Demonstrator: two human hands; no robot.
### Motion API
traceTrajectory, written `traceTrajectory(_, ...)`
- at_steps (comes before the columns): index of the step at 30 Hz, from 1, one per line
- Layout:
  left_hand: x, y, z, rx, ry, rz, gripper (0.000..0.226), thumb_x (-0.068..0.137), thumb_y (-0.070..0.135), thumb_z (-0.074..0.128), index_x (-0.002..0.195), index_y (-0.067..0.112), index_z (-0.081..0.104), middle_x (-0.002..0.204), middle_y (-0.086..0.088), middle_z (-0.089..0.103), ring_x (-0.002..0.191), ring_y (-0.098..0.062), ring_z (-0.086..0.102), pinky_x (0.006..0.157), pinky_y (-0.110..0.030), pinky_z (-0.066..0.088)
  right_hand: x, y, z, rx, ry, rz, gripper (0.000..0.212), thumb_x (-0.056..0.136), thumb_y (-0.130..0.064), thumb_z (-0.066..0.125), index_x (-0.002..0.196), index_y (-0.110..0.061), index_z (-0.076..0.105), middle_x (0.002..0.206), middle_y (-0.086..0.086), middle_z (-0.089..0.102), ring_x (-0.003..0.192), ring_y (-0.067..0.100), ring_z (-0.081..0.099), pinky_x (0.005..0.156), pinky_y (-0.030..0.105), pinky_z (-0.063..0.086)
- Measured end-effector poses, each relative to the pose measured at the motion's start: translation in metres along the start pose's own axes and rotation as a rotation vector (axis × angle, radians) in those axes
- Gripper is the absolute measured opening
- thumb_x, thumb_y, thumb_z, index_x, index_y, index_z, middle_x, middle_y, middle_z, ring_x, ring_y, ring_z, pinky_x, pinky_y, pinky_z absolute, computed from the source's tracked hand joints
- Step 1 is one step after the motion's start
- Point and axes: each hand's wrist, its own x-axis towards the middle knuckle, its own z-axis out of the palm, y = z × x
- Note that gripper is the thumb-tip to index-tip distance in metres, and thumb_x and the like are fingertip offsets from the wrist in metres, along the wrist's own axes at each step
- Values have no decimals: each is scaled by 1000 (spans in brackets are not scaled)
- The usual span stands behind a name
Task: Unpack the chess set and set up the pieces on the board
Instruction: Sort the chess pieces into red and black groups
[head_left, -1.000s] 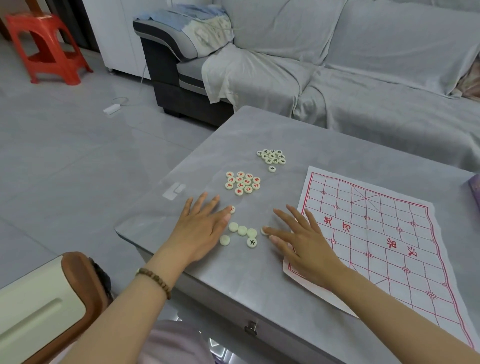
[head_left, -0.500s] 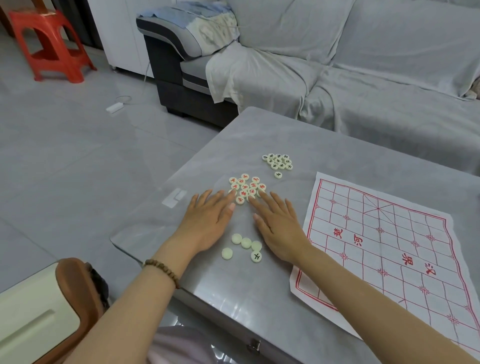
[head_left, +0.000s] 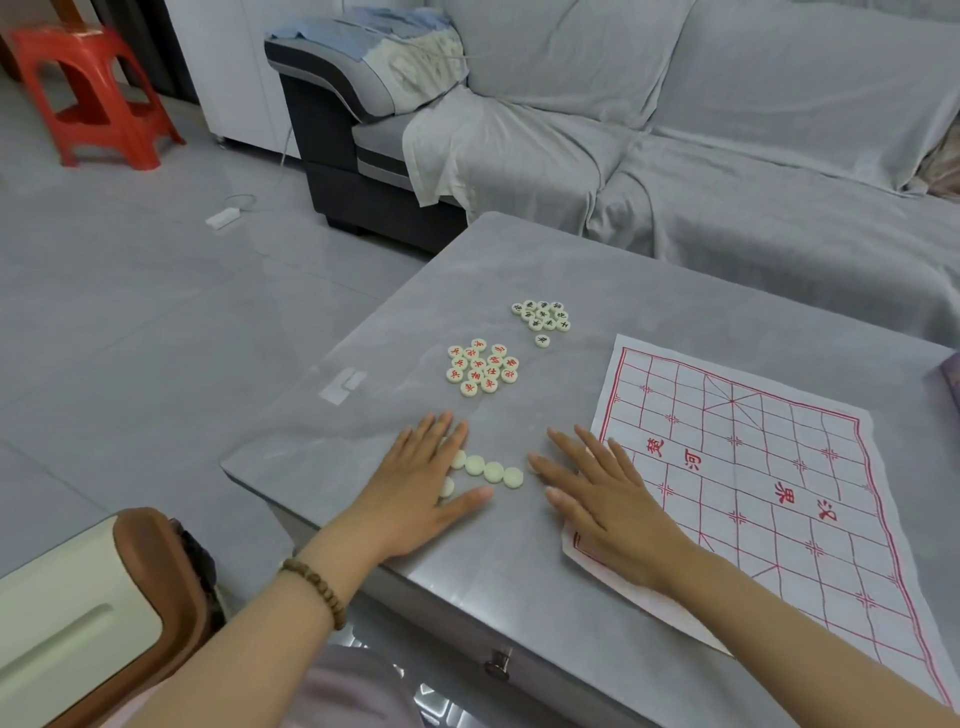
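Head view: the left hand (head_left: 415, 493) lies flat, fingers spread, touching blank round pieces (head_left: 485, 470) on the counter (head_left: 363, 415). The right hand (head_left: 597, 499) lies flat too, on the paper board (head_left: 753, 467) edge.

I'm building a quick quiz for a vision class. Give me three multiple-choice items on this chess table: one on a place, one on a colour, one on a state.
1. Where does the black-lettered pile lie? A nearer the person than the red-lettered pile; B farther off than it; C stacked on it.
2. What colour are the lines of the board? A green; B red; C black.
3. How does the left hand lie? A flat on the table, fingers straight; B in a fist; C pinching a piece in the air.
Key: 1 B, it sits past the red-lettered pile, toward the far edge; 2 B, grid and characters are red; 3 A, palm down beside the blank-topped pieces.
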Motion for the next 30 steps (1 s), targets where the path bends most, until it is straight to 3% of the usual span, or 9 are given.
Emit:
traceTrajectory(4, 19, 17, 5, -20, 31, 65, 86, 80, 71, 21, 149, 26, -4, 157, 8, -11, 142, -7, -15, 113, -23, -11, 34, 22, -8, 68, 9, 164, 48, 99, -46, 13, 147, -40, 11, 157, -11, -7, 143, 10, -16, 112, 31, -16)
traceTrajectory(9, 37, 22, 6, -89, 80, 143, 82, 81, 72, 34, 148, 32, 12, 156, 14, 4, 143, -4, -3, 115, -23, -4, 93, 46, -11, 72, 54, 277, 51, 99, -46, 15, 148, -36, 7, 158, -6, -1, 145, 16, -8, 115, 39, -8)
traceTrajectory(17, 51, 18, 8, -172, 187, 147, 75, 81, 70, 43, 144, 35, 26, 153, 18, 17, 141, 0, 8, 114, -19, 2, 156, 63, -21, 67, 94, 317, 52, 99, -46, 16, 149, -32, 8, 158, -1, -5, 145, 21, -7, 115, 42, -6)
traceTrajectory(19, 51, 17, 7, -193, 185, 154, 74, 81, 68, 46, 144, 34, 27, 152, 19, 18, 140, 0, 8, 113, -18, 3, 148, 59, -23, 146, 213, 246, 51, 100, -41, 24, 149, -29, 15, 158, -1, 3, 145, 20, 0, 116, 40, -1)
traceTrajectory(22, 48, 11, 3, -245, 159, 172, 82, 73, 75, 50, 142, 34, 31, 150, 19, 23, 139, 1, 13, 116, -24, 12, 113, 37, -23, 297, 370, 93, 47, 98, -33, 41, 143, -23, 34, 152, -2, 29, 139, 15, 26, 115, 32, 20)
traceTrajectory(25, 40, 3, -5, -269, 200, 176, 87, 62, 77, 52, 137, 33, 41, 142, 17, 36, 131, 1, 25, 109, -21, 23, 69, 17, -13, 375, 329, -8, 42, 92, -32, 55, 133, -24, 50, 133, -6, 49, 120, 9, 47, 102, 25, 37)
traceTrajectory(30, 15, -8, -12, -276, 284, 150, 64, 64, 62, 67, 120, 35, 52, 115, 20, 45, 104, 4, 39, 88, -13, 34, 42, -1, 3, 349, 194, -64, 38, 85, -36, 65, 122, -30, 60, 117, -12, 57, 95, -4, 45, 83, 8, 36)
